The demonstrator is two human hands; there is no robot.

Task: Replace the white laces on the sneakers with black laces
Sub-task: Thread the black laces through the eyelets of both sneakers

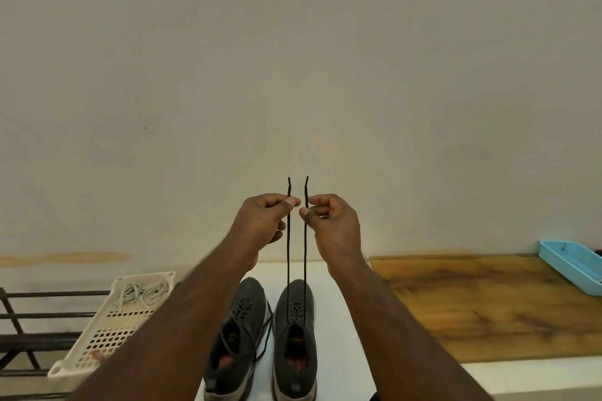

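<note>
Against the bare wall, left hand (264, 221) and right hand (330, 221) each pinch a black lace (288, 254) end, pulled up toward twelve o'clock from the right sneaker (294, 338).

Readable text: none.
Sneakers (264, 329): no brand or number legible.
Cream basket (107, 329): no label legible.
Blue tray (573, 265): no marking legible.

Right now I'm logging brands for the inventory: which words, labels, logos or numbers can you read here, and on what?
None can be read.
Left sneaker: no legible brand or number.
Right sneaker: the insole shows a dark mark, too blurred to read.
Cream basket and blue tray: no text visible.
</note>
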